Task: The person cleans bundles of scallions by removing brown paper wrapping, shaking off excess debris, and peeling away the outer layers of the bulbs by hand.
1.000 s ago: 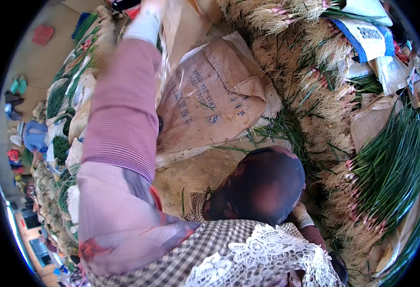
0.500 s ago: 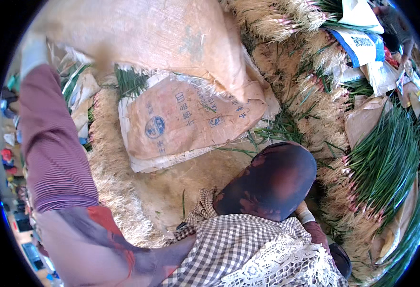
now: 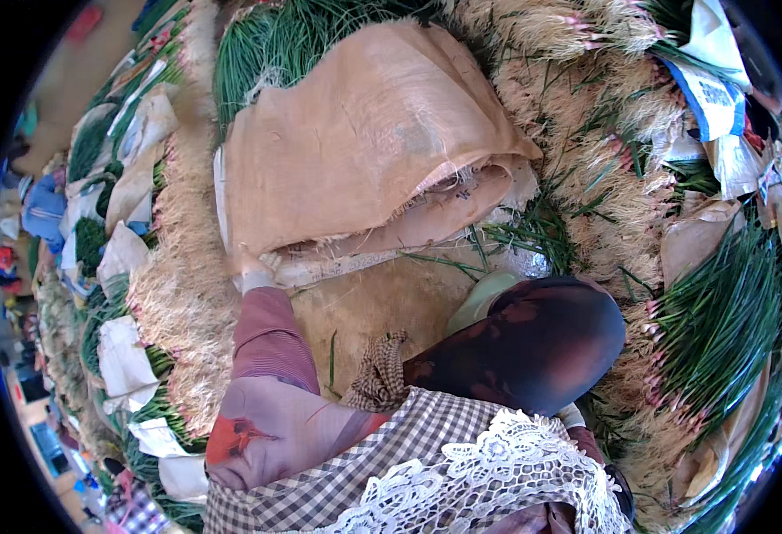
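Note:
A tan woven sack [image 3: 355, 151] lies folded over in front of me, its frayed mouth toward me. My left hand [image 3: 250, 265] is closed on the sack's near left corner, the fingers partly tucked out of sight. Below it a whitish layer [image 3: 320, 268] shows along the near edge. Green scallion leaves [image 3: 293, 49] stick out behind the sack's far side. At my right side, my right hand [image 3: 572, 415] is low beside my bent knee, which hides its fingers; only a pale part near the wrist shows.
Rows of scallions with pale shaggy roots [image 3: 182, 258] line the left. More bundles with green tops [image 3: 729, 307] lie to the right, among paper and plastic wrappings [image 3: 707, 98]. Loose leaves [image 3: 538, 240] are scattered beside the sack. My dark-clad knee [image 3: 524, 343] rises in front.
My left arm has swung from the far left down toward me, bringing the lifted sack flap with it. The flap now covers the printed lower layer. My right hand stays beside the knee.

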### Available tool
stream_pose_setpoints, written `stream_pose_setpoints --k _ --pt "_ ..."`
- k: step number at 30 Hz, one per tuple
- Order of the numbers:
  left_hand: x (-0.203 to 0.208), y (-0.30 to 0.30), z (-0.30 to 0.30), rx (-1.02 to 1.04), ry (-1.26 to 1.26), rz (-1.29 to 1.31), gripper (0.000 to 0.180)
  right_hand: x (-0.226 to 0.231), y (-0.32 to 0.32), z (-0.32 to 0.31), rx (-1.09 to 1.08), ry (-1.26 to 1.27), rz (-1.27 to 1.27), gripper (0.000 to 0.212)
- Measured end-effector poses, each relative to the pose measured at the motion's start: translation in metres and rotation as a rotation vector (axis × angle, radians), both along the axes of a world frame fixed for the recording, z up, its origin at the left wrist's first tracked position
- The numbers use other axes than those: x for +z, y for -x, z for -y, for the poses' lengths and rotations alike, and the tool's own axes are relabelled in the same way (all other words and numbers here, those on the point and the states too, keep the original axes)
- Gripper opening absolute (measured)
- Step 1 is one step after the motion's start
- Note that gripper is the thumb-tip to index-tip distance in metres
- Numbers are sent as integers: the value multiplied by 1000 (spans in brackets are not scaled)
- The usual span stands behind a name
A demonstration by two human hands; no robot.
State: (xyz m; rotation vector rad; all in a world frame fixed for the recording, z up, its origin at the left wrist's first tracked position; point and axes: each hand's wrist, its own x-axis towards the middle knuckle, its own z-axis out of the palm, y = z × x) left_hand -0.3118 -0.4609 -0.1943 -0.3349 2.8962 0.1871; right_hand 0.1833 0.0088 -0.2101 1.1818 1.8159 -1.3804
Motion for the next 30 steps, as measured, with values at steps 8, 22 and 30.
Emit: stream_pose_setpoints --k 8,22,30 --pt "-16 -19 -46 -147 494 457 34 10 -6 -3 -43 5 31 46" --pt "-132 86 -329 -1015 -58 -619 55 16 17 35 -251 206 -127 38" --pt "-6 52 -392 -682 -383 -69 45 54 28 32 -248 -50 130 36"
